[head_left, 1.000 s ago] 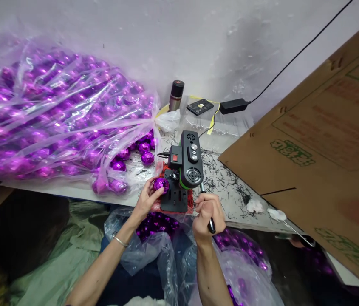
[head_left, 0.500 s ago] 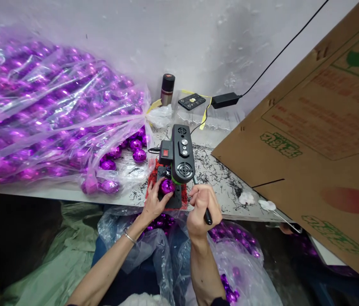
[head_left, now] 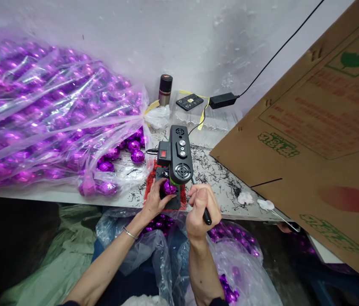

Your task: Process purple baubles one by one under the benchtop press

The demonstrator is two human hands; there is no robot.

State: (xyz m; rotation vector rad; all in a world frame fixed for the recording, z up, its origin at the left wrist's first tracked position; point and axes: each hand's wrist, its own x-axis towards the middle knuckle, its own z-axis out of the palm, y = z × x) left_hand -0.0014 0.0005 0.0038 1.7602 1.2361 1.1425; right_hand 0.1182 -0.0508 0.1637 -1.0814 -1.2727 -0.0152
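Note:
A shiny purple faceted ball sits on the dark base plate of a small black bench press. The press head partly covers the ball from above. My left hand grips the ball from the left side, fingers behind it and thumb in front. My right hand is closed in a fist round the press's lever, whose black handle end sticks out below the fist. Under the base lies a red mat. Where the lever joins the press is mostly hidden.
A clear bag of purple balls fills the left, with several loose balls beside it. Behind stand a flask, a phone and a power adapter. A large cardboard box leans at right. Black clippings litter the table.
My left hand has shifted the purple ball slightly right, further under the press head. My right hand stays on the lever. The whole view has shifted a little.

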